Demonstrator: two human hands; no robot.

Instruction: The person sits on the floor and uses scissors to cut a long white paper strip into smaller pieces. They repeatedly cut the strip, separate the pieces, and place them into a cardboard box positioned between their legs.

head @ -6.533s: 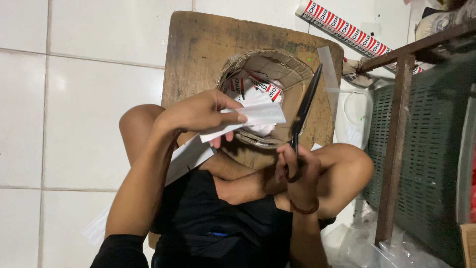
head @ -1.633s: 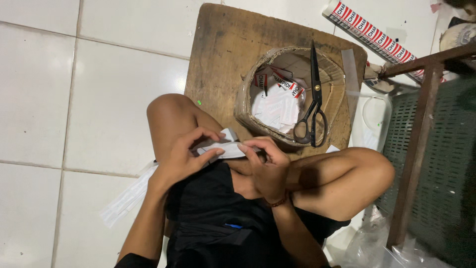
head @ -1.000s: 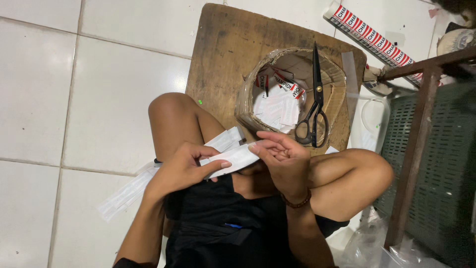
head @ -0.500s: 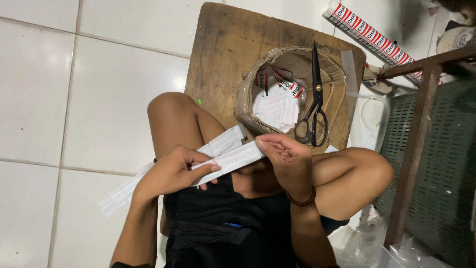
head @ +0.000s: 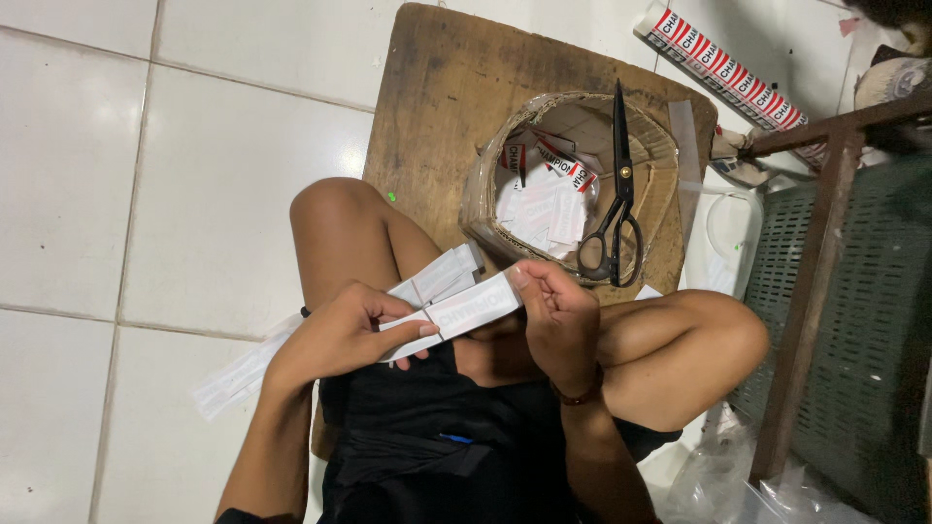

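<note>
The left hand (head: 345,330) and right hand (head: 553,315) both pinch a long white folded paper strip (head: 456,309) above the lap, its far end hidden under the left arm. At 1 o'clock, black metal scissors (head: 615,209) rest on the round cardboard basket (head: 670,175).

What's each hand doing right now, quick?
Left hand: closed on the white paper strip.
Right hand: pinching the same strip's other end.
</note>
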